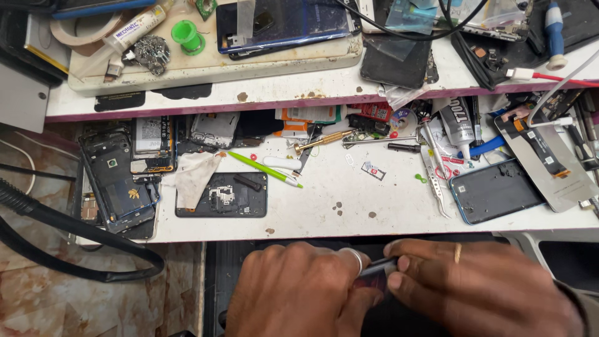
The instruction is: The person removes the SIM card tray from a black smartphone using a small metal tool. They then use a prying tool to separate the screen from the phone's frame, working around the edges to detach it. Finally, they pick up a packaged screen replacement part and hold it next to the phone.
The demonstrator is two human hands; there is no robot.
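Both my hands meet below the front edge of the white workbench point(387, 215). My left hand point(293, 290) and my right hand point(480, 287) together pinch a small dark, thin object point(376, 269) between their fingertips; most of it is hidden by the fingers. Each hand wears a ring. On the bench just beyond lie an opened black phone frame point(221, 195), a green pen point(265, 168) and a crumpled white cloth point(194, 176).
A dark phone back cover point(496, 198), tweezers point(433, 181), a glue tube point(458, 125) and a display panel with flex cable point(549, 162) lie at right. Stripped phones point(118, 181) pile at left. An upper shelf point(281, 84) holds a blue phone point(284, 22), a green spool point(187, 36) and tape. A black hose point(75, 231) curves at lower left.
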